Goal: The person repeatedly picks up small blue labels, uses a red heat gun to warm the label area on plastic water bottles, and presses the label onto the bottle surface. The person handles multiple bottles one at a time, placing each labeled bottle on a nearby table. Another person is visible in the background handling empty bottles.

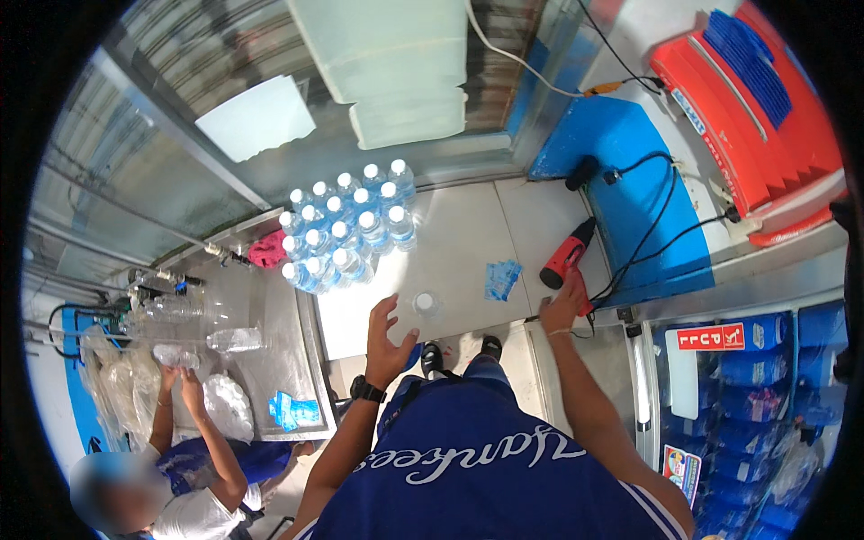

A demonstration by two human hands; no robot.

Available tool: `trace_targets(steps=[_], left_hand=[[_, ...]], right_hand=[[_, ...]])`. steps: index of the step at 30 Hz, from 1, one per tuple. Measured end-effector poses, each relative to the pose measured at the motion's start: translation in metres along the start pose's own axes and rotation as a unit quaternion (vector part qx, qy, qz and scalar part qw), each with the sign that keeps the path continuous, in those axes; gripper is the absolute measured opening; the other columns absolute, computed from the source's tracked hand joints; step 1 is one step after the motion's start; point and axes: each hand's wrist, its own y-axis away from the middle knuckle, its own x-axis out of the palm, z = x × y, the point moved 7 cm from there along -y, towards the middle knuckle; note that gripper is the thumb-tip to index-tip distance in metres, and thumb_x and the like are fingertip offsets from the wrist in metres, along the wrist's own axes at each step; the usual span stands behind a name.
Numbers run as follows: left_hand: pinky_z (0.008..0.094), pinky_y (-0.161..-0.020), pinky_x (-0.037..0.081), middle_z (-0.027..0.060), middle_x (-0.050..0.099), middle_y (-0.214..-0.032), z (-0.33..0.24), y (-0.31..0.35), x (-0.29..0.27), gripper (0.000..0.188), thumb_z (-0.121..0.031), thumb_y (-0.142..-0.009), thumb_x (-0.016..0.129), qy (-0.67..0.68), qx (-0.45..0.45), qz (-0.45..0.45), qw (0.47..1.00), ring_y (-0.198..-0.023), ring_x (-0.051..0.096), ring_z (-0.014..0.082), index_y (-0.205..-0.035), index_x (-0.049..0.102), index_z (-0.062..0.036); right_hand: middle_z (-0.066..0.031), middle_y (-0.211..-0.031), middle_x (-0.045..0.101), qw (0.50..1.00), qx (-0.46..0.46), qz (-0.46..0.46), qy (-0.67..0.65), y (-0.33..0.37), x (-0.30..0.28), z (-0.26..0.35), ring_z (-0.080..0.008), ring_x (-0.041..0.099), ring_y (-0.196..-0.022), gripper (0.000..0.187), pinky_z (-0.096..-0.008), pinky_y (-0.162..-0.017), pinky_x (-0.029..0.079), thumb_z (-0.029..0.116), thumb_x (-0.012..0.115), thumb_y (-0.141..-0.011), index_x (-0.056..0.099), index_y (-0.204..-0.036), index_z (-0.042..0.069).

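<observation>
Worktop (459, 229), seen from above. Near its front edge, toward the middle, stands a single clear bottle (425, 304) with a white cap, its body apart from every other bottle. The left hand (388, 340) is just beside it, on its left, fingers spread and open, holding nothing. At the right edge lies a red-and-black heat gun (563, 262), its dark nozzle toward the far right corner. The right hand (562, 309) is at its handle; the fingers overlap the handle, but I cannot tell whether they close around it. Between bottle and heat gun lie blue-and-white labels (502, 280). White-capped bottles (342, 236) stand in close rows at the far left corner, near a pink cloth (267, 250). Left of the worktop, a co-worker's hands (186, 378) hold a clear bottle over a steel counter (292, 364).
</observation>
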Motion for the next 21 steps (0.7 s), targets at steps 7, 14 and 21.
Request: trace_targets(steps=[7,14,21], left_hand=[[0.0453,-0.101,0.049,0.0131,0.061,-0.132,-0.060,-0.044,0.035,0.045,-0.004,-0.088,0.073,-0.221,0.131,0.152,0.954,-0.123,0.058,0.0361,-0.131,0.066,-0.0151],[0.0456,-0.101,0.049,0.0147,0.063,-0.130,-0.056,-0.048,0.028,0.044,0.002,-0.089,0.067,-0.259,0.124,0.157,0.945,-0.121,0.059,0.0375,-0.131,0.066,-0.0119],[0.0460,-0.102,0.048,0.0153,0.063,-0.129,-0.053,-0.048,0.015,0.044,0.005,-0.089,0.065,-0.250,0.134,0.163,0.945,-0.120,0.059,0.0376,-0.130,0.066,-0.0095]], right_hand=[[-0.0243,-0.132,0.055,0.968,0.112,0.225,0.003,-0.063,0.062,-0.089,-0.0431,0.054,-0.124,0.077,-0.0495,-0.106,0.047,0.022,0.083,-0.076,0.047,-0.142,0.003],[-0.0183,-0.131,0.057,0.983,0.061,0.154,-0.081,-0.034,0.036,-0.077,-0.0428,0.055,-0.122,0.065,-0.0504,-0.103,0.050,0.019,0.078,-0.082,0.049,-0.139,0.007],[-0.0103,-0.101,0.071,0.886,0.099,0.110,-0.440,0.050,-0.065,-0.018,-0.0254,0.069,-0.089,0.036,-0.0408,-0.080,0.057,0.022,0.078,-0.088,0.066,-0.118,0.004]])
